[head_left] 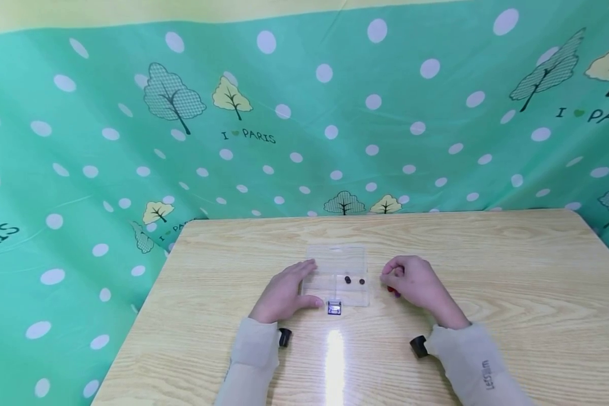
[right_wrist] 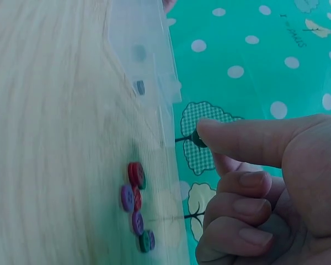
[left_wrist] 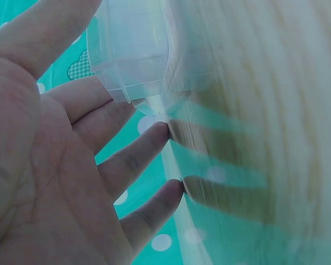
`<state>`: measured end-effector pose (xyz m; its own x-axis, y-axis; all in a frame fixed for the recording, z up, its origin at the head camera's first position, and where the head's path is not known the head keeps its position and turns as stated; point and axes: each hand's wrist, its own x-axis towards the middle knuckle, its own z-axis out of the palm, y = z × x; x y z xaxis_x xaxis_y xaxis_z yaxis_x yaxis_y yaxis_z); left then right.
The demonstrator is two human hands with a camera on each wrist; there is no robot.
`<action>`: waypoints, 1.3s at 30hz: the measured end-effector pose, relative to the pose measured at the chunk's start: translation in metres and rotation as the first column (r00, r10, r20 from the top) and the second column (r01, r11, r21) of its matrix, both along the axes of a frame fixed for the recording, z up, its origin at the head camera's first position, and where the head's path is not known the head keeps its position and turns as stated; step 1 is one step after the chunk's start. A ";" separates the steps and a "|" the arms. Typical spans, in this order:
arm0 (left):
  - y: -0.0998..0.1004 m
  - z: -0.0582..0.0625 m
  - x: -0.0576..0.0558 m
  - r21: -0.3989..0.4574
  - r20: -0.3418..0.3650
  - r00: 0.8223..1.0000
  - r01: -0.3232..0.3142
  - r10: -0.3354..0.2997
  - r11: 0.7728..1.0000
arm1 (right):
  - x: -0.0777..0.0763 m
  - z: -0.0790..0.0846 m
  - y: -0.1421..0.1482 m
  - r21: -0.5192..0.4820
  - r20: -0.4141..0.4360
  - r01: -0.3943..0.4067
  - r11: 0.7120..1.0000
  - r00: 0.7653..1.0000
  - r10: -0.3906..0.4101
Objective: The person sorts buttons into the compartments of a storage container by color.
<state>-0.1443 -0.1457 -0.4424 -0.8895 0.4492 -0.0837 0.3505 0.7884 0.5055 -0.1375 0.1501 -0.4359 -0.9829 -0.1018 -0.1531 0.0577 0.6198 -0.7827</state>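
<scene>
I see the right hand [head_left: 414, 283] pinching what seems a dark button [right_wrist: 197, 139], mostly hidden, short of the far edge of the surface [head_left: 507, 265]; I judge it light, stiff, slippery, best held by its rim. The left hand [head_left: 283, 293] lies spread beside the clear box [head_left: 352, 295].

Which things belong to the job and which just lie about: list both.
Likely in the job:
left hand, at the clear box
right hand, pinching a dark button
dark buttons in the box
loose coloured buttons

Likely not:
small dark-edged piece by the box's front, purpose unclear
dotted cloth behind
</scene>
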 end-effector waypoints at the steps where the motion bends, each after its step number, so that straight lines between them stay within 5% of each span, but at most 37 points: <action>1: 0.000 0.000 0.000 0.000 0.000 1.000 0.000 0.000 1.000 | 0.000 0.001 -0.001 0.001 -0.003 -0.002 1.000 1.000 0.002; 39: 0.000 -0.001 0.000 0.005 0.005 1.000 -0.009 0.009 1.000 | 0.007 0.004 -0.029 0.024 -0.002 -0.070 0.997 0.998 0.070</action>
<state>-0.1438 -0.1459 -0.4434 -0.8933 0.4413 -0.0856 0.3408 0.7891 0.5111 -0.1301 0.1212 -0.4315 -0.9739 -0.1668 -0.1538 0.0115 0.6408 -0.7676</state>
